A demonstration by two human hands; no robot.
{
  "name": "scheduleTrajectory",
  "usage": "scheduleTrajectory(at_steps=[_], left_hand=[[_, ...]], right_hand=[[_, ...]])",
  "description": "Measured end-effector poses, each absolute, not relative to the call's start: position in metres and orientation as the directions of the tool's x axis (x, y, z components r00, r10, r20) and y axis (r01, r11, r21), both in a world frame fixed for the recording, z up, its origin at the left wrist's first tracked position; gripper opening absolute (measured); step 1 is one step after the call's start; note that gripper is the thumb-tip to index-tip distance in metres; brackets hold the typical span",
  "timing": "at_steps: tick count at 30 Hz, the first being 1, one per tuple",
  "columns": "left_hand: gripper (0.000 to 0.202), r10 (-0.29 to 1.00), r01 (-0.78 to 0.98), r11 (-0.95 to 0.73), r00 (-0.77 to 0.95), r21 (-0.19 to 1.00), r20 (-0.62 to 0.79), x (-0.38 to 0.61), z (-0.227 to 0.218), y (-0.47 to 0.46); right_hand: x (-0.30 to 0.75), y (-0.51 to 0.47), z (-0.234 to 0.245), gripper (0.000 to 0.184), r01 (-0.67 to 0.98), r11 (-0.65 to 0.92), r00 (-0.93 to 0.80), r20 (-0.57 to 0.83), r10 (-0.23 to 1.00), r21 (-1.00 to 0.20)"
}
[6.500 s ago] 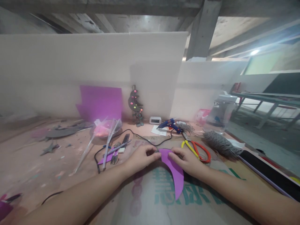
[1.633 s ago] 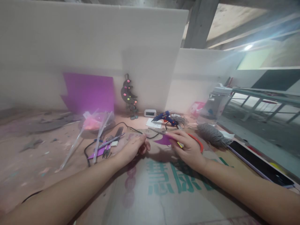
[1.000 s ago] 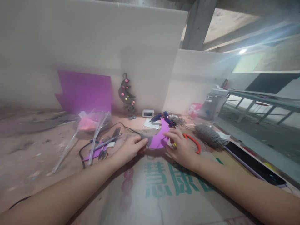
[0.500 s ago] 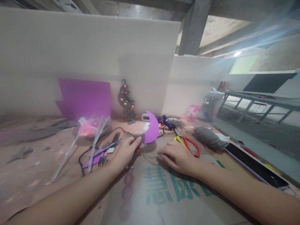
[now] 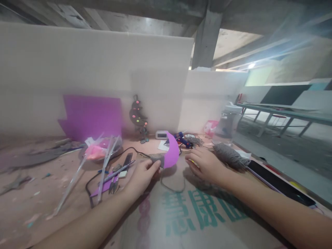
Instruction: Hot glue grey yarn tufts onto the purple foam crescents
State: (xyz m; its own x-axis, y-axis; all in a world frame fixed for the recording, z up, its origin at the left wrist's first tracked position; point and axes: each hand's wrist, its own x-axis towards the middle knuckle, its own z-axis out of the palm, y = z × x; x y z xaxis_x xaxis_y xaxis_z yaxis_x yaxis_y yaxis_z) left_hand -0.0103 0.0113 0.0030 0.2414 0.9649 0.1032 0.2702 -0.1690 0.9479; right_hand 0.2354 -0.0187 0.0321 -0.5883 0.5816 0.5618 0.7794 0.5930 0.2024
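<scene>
1. Cardboard (image 5: 155,224), green-lettered, lay in the near middle.
2. The right hand (image 5: 206,166), on the right, had curved fingers; whether it gripped anything, I couldn't tell.
3. The left hand (image 5: 143,175) pinched the grey-covered left end of a purple crescent (image 5: 171,155), raised between both hands.
4. A grey strand (image 5: 176,191) looped slackly on the near side; neat turns probably needed light, even tension without bending the crescent.

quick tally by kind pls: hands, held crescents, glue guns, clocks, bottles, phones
Left hand and right hand: 2
Crescent held: 1
Glue gun: 1
Clock: 1
Bottle: 1
Phone: 1
Total: 7
</scene>
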Motion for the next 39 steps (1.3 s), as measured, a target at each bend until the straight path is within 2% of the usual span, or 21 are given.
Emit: scheduleTrajectory(at_steps=[5,10,13,15,23,31,39], left_hand=[[0.04,0.965,0.306,-0.184,0.238,0.934,0.112,-0.009,0.01,0.005],[0.034,0.939,0.268,-0.234,0.312,0.935,0.145,-0.011,0.002,0.011],[0.037,0.918,0.215,-0.269,0.352,0.939,0.182,-0.011,-0.006,0.017],[0.041,0.91,0.185,-0.283,0.363,0.941,0.202,-0.011,-0.011,0.02],[0.041,0.906,0.156,-0.27,0.374,0.95,0.196,-0.009,-0.017,0.023],[0.035,0.893,0.27,-0.294,0.419,0.917,0.163,-0.011,-0.008,0.018],[0.035,0.889,0.284,-0.327,0.415,0.901,0.191,-0.01,-0.007,0.017]], right_hand=[[0.248,-0.002,0.034,0.02,0.883,0.464,-0.427,0.548,0.719,0.079],[0.253,0.018,0.036,0.038,0.932,0.362,-0.315,0.464,0.828,-0.014],[0.253,0.04,0.037,0.049,0.951,0.271,-0.2,0.374,0.906,-0.149],[0.252,0.056,0.038,0.048,0.951,0.22,-0.143,0.32,0.936,-0.218],[0.246,0.093,0.035,0.043,0.938,0.071,0.014,0.24,0.971,-0.34],[0.235,0.1,0.028,0.03,0.879,0.066,0.02,0.175,0.984,-0.472],[0.239,0.092,0.034,0.027,0.867,-0.009,0.111,0.177,0.978,-0.498]])
